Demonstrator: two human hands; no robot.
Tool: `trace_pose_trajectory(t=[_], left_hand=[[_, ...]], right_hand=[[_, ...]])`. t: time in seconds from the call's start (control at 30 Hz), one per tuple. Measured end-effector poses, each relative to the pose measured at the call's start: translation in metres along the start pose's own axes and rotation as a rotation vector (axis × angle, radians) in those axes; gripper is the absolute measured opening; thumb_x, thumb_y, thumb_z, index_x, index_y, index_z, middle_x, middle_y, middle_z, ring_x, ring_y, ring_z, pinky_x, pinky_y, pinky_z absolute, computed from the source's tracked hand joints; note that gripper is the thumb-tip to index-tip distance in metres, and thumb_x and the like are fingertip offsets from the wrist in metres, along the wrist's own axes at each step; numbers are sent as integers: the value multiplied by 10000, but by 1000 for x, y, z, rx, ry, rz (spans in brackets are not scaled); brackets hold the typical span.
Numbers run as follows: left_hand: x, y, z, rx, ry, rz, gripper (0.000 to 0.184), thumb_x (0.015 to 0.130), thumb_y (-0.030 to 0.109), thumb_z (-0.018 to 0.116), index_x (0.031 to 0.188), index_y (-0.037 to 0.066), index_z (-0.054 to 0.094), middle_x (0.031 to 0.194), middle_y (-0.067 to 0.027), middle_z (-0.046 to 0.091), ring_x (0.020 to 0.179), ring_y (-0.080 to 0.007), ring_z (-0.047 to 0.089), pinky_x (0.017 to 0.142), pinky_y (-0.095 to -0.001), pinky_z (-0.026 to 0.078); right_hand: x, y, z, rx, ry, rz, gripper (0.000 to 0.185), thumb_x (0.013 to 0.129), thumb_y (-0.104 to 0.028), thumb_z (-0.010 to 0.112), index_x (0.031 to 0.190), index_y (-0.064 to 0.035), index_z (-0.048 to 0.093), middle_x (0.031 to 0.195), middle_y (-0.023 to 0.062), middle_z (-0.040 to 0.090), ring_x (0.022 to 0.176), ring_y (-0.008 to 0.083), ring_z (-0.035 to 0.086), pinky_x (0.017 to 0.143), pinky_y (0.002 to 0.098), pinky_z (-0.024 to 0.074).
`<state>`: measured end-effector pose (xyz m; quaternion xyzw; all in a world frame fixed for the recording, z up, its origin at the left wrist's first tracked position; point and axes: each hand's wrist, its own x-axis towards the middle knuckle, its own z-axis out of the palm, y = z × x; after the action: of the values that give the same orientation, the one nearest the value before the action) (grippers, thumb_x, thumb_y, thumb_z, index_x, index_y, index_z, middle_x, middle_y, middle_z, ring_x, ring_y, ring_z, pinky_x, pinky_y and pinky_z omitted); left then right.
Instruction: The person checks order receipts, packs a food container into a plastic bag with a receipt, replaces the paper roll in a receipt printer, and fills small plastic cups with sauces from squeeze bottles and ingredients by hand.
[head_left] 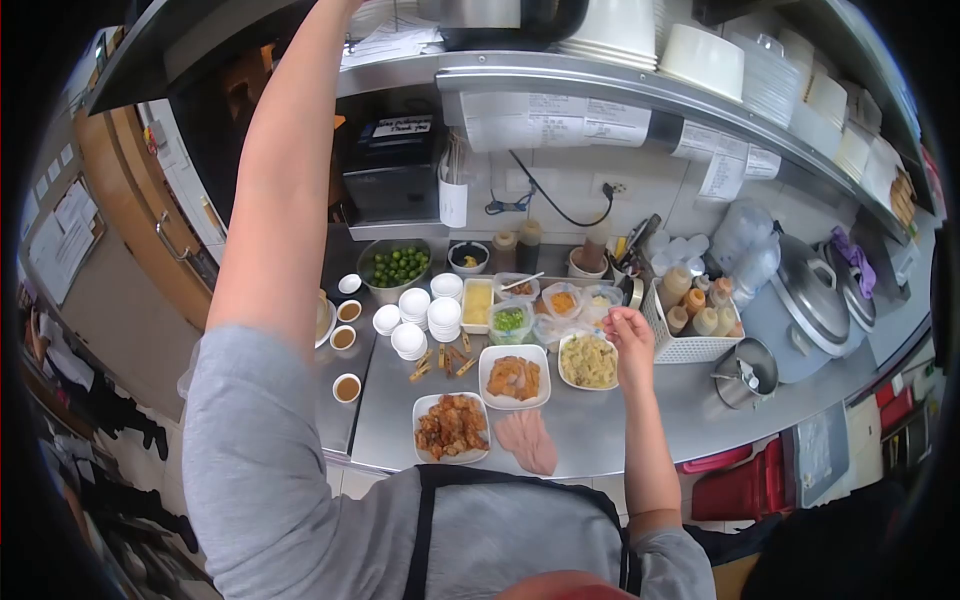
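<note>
My left arm reaches up to the shelf, and its hand is beyond the top edge. My right hand (pixel 628 335) is raised with fingertips pinched beside a white bowl of pale yellow food (pixel 588 361); what it holds, if anything, is too small to make out. Left of that bowl sits a white container of golden fried pieces (pixel 515 378). Nearer me, another holds darker fried pieces (pixel 452 428). A thin pink sheet or glove (pixel 527 441) lies beside them. Behind are tubs of chopped green food (pixel 509 319), orange food (pixel 563 301) and yellow food (pixel 478 303).
Stacked white cups (pixel 409 340), wooden clips (pixel 465 367) and sauce cups (pixel 347 388) stand leftward. A bowl of green fruits (pixel 394 266) is behind. Rightward are a bottle basket (pixel 697 347), a metal pot (pixel 745 374) and large lids (pixel 810 294). A loaded shelf (pixel 600 84) overhangs the counter.
</note>
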<state>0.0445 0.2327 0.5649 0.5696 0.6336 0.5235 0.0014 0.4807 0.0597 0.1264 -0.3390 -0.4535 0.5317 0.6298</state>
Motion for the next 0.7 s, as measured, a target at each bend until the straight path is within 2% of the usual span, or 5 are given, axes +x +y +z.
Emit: trace_pose_trajectory(t=[0.1,0.17,0.23,0.6,0.7], left_hand=[[-28,-27,14,609,-298,-46,255,659,170,684,886,59,651,782,-128,615,787,-202,590,674,-329,479],[-36,-52,8,-126,-352,-59,107,740,103,633,822,34,626,778,-54,578,684,-191,550,643,-298,476],[-13,-65,-4,260,-521,101,181,735,199,654,825,44,631,761,-41,583,666,-165,546,571,-281,471],[-253,41,-75,379,164,546,292,673,120,670,933,-2,614,1089,-151,485,835,-227,567,760,-307,460],[-286,36,-89,498,216,718,310,694,136,661,970,7,604,1029,-123,517,852,-199,557,738,-312,462]], right_hand=[[3,2,6,-54,-40,-2,128,853,-143,557,903,-28,584,778,12,588,683,61,509,623,185,395],[9,-12,18,-114,-100,-82,128,846,-138,565,896,-22,586,777,7,580,694,68,502,629,195,394],[23,-31,28,-226,-147,-224,145,836,-137,573,908,-12,592,814,11,593,747,71,519,661,200,404],[154,-196,40,-943,382,-1570,162,796,-126,595,928,-42,633,909,45,628,836,144,553,743,267,425],[141,-209,65,-931,282,-1481,189,654,-115,677,825,-36,657,864,102,610,825,246,539,739,343,415]])
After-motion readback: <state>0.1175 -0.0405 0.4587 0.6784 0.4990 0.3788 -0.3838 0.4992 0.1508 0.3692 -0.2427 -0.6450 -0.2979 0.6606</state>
